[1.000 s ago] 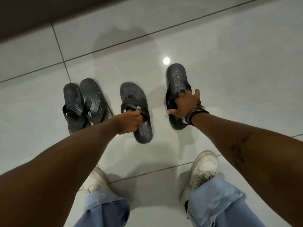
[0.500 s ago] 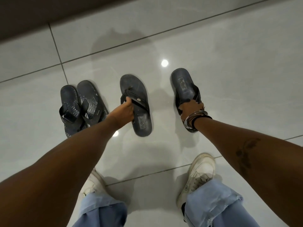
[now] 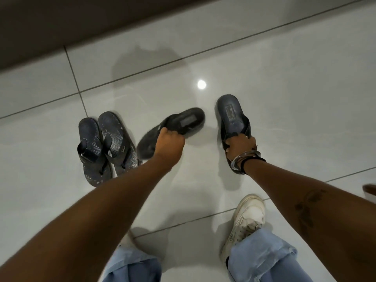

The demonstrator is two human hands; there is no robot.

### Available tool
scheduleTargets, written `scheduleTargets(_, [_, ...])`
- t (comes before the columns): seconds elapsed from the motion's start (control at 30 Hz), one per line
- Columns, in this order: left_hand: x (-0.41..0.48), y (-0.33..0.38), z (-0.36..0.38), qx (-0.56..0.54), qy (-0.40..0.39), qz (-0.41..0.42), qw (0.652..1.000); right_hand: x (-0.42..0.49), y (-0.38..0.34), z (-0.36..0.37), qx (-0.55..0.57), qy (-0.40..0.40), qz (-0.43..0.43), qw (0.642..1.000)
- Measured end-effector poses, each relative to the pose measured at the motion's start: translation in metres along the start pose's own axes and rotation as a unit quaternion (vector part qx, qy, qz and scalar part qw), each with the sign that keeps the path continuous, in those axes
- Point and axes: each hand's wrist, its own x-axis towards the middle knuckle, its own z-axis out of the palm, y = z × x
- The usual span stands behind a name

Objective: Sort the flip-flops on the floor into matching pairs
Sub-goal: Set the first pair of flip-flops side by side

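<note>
Two dark patterned flip-flops (image 3: 105, 147) lie side by side, touching, at the left of the floor. My left hand (image 3: 169, 142) grips a dark flip-flop (image 3: 183, 124) by its strap; it is blurred, lifted and turned crosswise with its heel end pointing right. My right hand (image 3: 240, 146) holds the strap of a matching dark flip-flop (image 3: 232, 117) that lies lengthwise on the tile at the right, label facing up. A gap of bare tile separates the two held flip-flops.
Glossy grey floor tiles (image 3: 295, 88) with dark grout lines. A dark wall base (image 3: 61, 21) runs along the top. My white sneaker (image 3: 247, 218) and blue jeans (image 3: 262, 259) are at the bottom. A brown object (image 3: 369, 190) pokes in at the right edge.
My left hand has lifted its flip-flop and swung it from lengthwise to crosswise, toward the right one. My right hand has kept its flip-flop, which has moved hardly at all.
</note>
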Motion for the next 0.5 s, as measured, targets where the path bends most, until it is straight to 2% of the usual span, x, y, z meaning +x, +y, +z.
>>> scheduleTargets(0.1, [0.018,0.018,-0.018,-0.156,0.001,-0.156,0.975,-0.004,0.006,-0.002,0.048,0.003,-0.007,0.999])
scheduleTargets(0.2, [0.043,0.035,-0.032,-0.329,0.009,-0.25,0.911,0.002,0.012,-0.004,0.08,0.009,-0.012,0.997])
scheduleTargets(0.37, [0.072,0.058,-0.046,-0.494,0.016,-0.294,0.818,0.022,0.01,0.0,0.043,-0.024,-0.04,0.998])
scheduleTargets(0.5, [0.082,0.075,-0.043,-0.527,0.008,-0.304,0.794,0.029,0.009,0.008,0.05,-0.021,-0.044,0.998])
